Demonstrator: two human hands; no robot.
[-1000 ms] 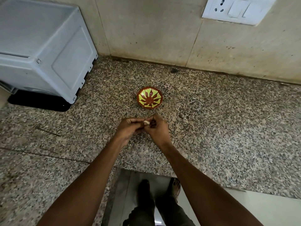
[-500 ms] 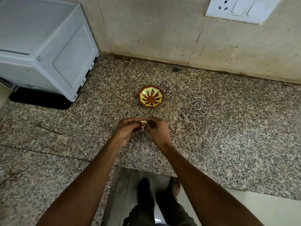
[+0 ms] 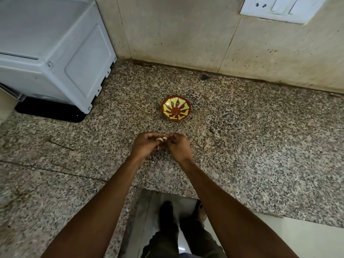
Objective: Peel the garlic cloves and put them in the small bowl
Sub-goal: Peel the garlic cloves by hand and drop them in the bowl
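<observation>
A small red bowl [image 3: 176,108] with a yellow petal pattern sits on the speckled granite counter [image 3: 242,146], and I see nothing inside it. Just in front of it, my left hand [image 3: 144,146] and my right hand [image 3: 179,148] meet above the counter. Between their fingertips they pinch a pale garlic clove [image 3: 162,139]. A thin scrap of pale skin shows below the clove at my left fingers. Most of the clove is hidden by my fingers.
A grey appliance [image 3: 52,51] stands at the back left on a black base [image 3: 50,112]. A tiled wall with a white socket plate [image 3: 283,7] runs behind. The counter's front edge has a notch where my feet [image 3: 182,216] show on the floor.
My hands stay together on the clove, with only small shifts of the fingers. The view has tilted slightly, so the bowl sits a little further from my hands.
</observation>
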